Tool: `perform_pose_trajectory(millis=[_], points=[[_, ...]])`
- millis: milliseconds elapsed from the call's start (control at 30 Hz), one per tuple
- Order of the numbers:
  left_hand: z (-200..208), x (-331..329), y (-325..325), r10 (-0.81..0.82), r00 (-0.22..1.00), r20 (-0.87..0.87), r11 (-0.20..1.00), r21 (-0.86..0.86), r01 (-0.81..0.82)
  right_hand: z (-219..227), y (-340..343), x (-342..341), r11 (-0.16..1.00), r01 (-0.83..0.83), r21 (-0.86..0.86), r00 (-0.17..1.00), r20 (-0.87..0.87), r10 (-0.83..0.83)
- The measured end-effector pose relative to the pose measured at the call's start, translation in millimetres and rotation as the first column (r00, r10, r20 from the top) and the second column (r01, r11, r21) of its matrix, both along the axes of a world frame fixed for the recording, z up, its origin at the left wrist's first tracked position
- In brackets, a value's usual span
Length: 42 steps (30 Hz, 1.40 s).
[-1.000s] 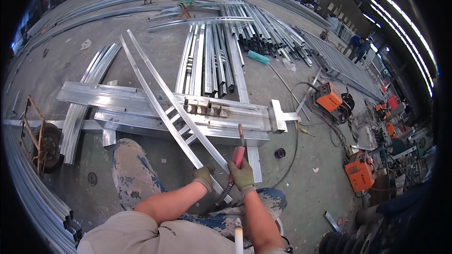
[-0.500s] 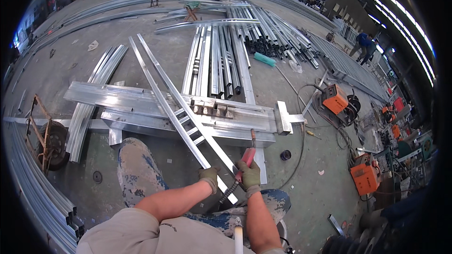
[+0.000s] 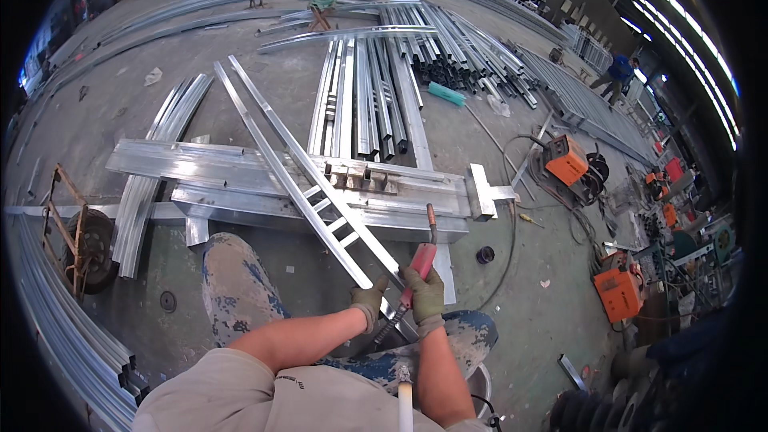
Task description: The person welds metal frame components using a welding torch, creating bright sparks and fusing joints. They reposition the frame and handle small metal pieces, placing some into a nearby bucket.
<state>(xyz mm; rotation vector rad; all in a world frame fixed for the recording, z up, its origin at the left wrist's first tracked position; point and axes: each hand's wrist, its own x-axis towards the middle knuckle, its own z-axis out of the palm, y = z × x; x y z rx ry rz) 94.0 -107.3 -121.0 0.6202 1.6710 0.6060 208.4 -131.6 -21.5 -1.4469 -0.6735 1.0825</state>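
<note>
A ladder-like frame of two long silvery square tubes [image 3: 276,164] with short rungs [image 3: 336,225] between them slants toward me across a stack of wide metal beams [image 3: 200,198]. My left hand [image 3: 369,302], in an olive glove, is closed at the near end of its left rail. A short stretch of metal tube [image 3: 406,326] shows below that hand; whether it joins the rail I cannot tell. My right hand [image 3: 424,291], gloved too, is wrapped round a red welding torch [image 3: 423,258]. Its copper-coloured nozzle points up and away, and its ribbed cable runs down between my forearms.
Bundles of metal tubes lie ahead [image 3: 376,104] and at left [image 3: 72,328]. A rusty wheeled cart [image 3: 78,236] stands at left. Orange machines [image 3: 566,162] with cables are at right, with a dark ring-shaped object [image 3: 485,254] on the floor. Another person [image 3: 619,72] bends far right.
The ladder-like frame has shifted slightly right, and my left hand has moved right with it. The torch stays in my right hand, its nozzle a little higher in view.
</note>
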Motion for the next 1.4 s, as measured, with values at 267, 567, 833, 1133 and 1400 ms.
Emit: perform_pose_trajectory(millis=[267,567,833,1133,1400], points=[[6.7,-11.5,13.4,-0.11,0.824,0.556,0.969,-0.126,0.214,13.6,-25.1,-14.9,0.998,-0.054,0.04,0.936,-0.346,0.064],[43.4,-52.9,21.1,-0.131,0.763,0.633,0.929,-0.189,0.317,57.6,-22.2,-53.0,0.963,-0.267,-0.022,0.95,-0.174,0.259],[34.8,-62.9,33.4,-0.202,0.505,0.839,0.963,0.077,0.258,142.3,17.6,-102.9,0.892,-0.43,0.138,0.899,-0.023,0.437],[22.4,-72.3,36.2,-0.277,0.697,0.661,0.956,0.115,0.271,237.1,34.0,-119.7,0.81,-0.581,0.086,0.814,0.041,0.579],[53.3,-70.3,35.4,-0.259,0.823,0.506,0.93,-0.098,0.353,283.6,34.4,-110.8,0.89,-0.383,0.248,0.909,0.275,0.315]])
